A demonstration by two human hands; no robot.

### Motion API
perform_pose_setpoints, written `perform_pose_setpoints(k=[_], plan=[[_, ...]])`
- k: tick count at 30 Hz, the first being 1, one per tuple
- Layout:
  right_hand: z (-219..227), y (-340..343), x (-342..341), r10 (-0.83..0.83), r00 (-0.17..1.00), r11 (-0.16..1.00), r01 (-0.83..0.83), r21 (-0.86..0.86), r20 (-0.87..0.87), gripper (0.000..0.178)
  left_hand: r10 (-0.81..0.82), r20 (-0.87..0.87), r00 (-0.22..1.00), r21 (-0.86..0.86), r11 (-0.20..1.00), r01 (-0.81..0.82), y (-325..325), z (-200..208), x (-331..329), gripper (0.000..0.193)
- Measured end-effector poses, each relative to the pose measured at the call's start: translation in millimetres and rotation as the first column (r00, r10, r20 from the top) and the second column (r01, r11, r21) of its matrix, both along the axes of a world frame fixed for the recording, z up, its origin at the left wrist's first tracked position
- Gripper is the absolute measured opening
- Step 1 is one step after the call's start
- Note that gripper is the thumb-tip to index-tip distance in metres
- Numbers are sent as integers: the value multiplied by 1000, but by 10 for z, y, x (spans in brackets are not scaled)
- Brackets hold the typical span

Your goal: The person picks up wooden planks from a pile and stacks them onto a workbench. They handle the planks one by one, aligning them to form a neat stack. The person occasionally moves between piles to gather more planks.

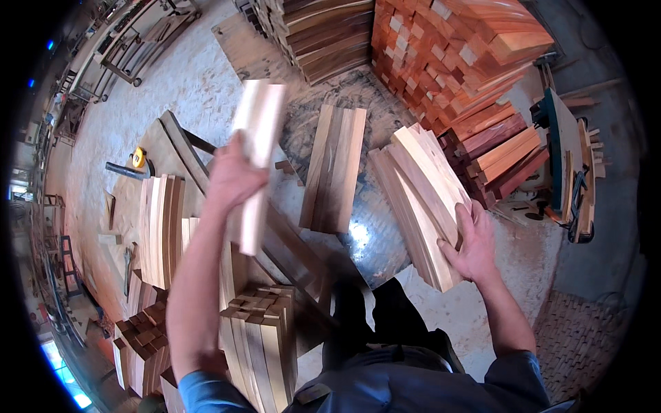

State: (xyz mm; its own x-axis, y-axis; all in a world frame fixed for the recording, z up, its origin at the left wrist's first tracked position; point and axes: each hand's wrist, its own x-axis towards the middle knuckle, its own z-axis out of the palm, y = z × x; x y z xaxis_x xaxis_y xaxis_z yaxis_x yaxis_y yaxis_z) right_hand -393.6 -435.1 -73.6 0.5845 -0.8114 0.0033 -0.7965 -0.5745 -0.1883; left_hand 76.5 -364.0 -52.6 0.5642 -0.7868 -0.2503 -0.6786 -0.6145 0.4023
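While the left hand (235, 173) was closed around pale boards (265, 124) left of the frame's upper centre, the right hand (473, 241) clasped the lower end of a pale stack (416, 186) right of centre; between them, wooden strips (334, 165) lay on a dark panel (382, 258).
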Motion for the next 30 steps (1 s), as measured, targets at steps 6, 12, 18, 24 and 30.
perform_pose_setpoints(k=[6,12,18,24,30], plan=[[72,-22,67,17,999,1000,-17,10,28,77,-13,-49,999,127,992,19,-806,-739,-972,98],[111,-55,75,-47,999,989,50,142,-24,81,16,1,1000,142,990,-15,-898,-1017,-1338,90],[116,-75,74,-31,999,994,29,102,18,76,26,53,998,95,995,-31,-822,-1080,-1348,86],[22,-51,25,-26,999,996,24,86,22,79,41,57,998,38,998,-43,-785,-1071,-1290,84],[-73,-17,-10,16,995,994,-27,106,101,83,64,130,989,27,997,-68,-721,-1304,-1304,97]])
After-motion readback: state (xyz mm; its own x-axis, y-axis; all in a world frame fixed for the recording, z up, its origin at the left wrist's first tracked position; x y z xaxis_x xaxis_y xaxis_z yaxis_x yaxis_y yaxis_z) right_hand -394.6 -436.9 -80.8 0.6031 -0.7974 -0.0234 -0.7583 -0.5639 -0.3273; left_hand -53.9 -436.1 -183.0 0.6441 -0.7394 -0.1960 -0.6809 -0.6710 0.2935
